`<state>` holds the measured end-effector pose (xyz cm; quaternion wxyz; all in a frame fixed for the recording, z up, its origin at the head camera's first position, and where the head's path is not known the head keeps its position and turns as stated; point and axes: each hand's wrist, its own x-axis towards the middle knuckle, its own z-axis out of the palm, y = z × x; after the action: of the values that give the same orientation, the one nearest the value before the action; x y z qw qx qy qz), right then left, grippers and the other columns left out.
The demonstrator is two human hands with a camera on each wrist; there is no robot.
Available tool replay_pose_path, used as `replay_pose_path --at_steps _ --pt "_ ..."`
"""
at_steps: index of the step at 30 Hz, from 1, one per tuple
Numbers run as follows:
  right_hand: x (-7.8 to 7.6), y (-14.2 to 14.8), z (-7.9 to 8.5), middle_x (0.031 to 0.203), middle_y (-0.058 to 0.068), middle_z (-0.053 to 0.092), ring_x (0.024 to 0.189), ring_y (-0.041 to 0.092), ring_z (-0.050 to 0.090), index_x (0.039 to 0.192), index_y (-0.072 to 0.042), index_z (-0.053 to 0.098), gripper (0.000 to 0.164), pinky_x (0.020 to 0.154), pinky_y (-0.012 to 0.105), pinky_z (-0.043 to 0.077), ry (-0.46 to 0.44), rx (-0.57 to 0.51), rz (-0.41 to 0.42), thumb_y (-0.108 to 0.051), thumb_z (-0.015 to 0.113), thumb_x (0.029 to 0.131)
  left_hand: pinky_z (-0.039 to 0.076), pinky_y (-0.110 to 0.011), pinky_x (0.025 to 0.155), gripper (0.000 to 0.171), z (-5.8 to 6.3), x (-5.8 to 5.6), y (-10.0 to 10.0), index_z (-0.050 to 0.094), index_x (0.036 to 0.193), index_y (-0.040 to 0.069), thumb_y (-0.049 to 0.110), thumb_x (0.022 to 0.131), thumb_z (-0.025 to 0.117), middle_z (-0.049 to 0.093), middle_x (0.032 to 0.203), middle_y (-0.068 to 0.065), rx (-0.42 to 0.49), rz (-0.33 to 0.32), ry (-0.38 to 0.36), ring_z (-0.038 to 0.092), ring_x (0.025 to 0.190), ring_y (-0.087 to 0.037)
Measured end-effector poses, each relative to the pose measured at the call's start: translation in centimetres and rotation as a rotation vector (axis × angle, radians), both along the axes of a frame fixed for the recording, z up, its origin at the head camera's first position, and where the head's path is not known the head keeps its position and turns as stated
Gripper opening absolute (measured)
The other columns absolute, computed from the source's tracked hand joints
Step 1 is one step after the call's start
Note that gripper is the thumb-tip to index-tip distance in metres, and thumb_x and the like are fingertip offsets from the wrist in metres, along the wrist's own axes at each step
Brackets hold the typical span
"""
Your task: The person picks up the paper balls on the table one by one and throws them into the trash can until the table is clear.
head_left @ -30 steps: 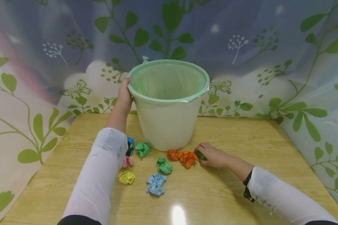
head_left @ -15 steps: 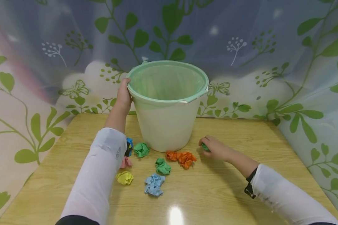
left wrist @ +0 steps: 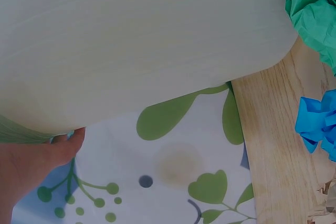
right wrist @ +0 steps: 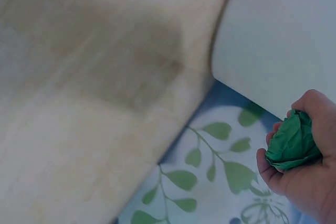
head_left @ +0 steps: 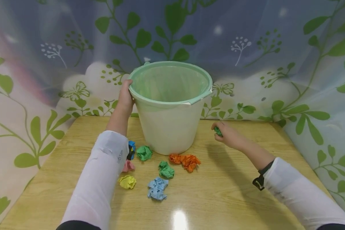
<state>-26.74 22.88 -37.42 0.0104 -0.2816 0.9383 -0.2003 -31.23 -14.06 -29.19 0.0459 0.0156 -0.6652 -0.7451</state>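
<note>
A white bucket [head_left: 168, 127] with a pale green rim stands upright at the back of the table. My left hand [head_left: 126, 97] grips its rim on the left side; in the left wrist view the fingers [left wrist: 71, 142] reach under the rim's edge. To the right of the bucket, my right hand [head_left: 228, 135] is raised above the table and holds a crumpled green paper ball [right wrist: 295, 142] within its curled fingers. Orange crumpled paper [head_left: 189, 162] lies before the bucket, near two more green paper balls, one a green ball [head_left: 166, 169] in front and one a green ball [head_left: 144, 153] at the bucket's base.
Light blue crumpled paper [head_left: 157, 189] lies nearest the front. Yellow paper [head_left: 127, 181], pink paper [head_left: 128, 166] and blue paper [head_left: 132, 149] sit beside my left sleeve, partly hidden by it. A leaf-patterned curtain [head_left: 247, 64] hangs behind the wooden table [head_left: 218, 198].
My right hand has lifted the green paper ball off the table, from beside the orange paper, moving up and to the right. The left hand stays on the bucket rim.
</note>
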Motion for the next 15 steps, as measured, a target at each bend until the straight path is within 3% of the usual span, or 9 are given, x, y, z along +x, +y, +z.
replay_pose_path --at_steps 6,11,15 --pt "-0.8 0.5 2.9 0.106 0.028 0.054 0.084 0.029 0.049 0.117 0.009 0.052 0.026 0.07 0.039 0.044 0.044 -0.013 -0.068 -0.003 0.051 0.094 0.011 -0.043 0.121 0.058 0.0 0.0 0.0 0.032 0.152 0.022 0.04 0.097 0.027 0.023 0.159 0.005 0.012 -0.003 0.004 0.017 0.146 -0.012" --pt "-1.3 0.7 6.0 0.119 0.029 0.048 0.098 0.035 0.049 0.124 0.008 0.047 0.031 0.079 0.046 0.045 0.017 -0.005 -0.132 -0.008 0.049 0.097 0.012 -0.043 0.121 0.058 0.0 -0.1 0.0 0.032 0.151 0.022 0.041 0.096 0.027 0.023 0.158 0.006 0.015 0.009 -0.005 0.017 0.145 -0.011" --pt "-1.7 0.6 8.1 0.123 0.029 0.044 0.092 0.033 0.048 0.128 0.008 0.045 0.034 0.073 0.042 0.045 0.01 -0.025 -0.156 -0.008 0.046 0.098 0.012 -0.043 0.121 0.058 0.0 0.0 0.0 0.032 0.151 0.023 0.041 0.096 0.028 0.023 0.159 0.006 0.012 0.015 -0.012 0.017 0.145 -0.011"
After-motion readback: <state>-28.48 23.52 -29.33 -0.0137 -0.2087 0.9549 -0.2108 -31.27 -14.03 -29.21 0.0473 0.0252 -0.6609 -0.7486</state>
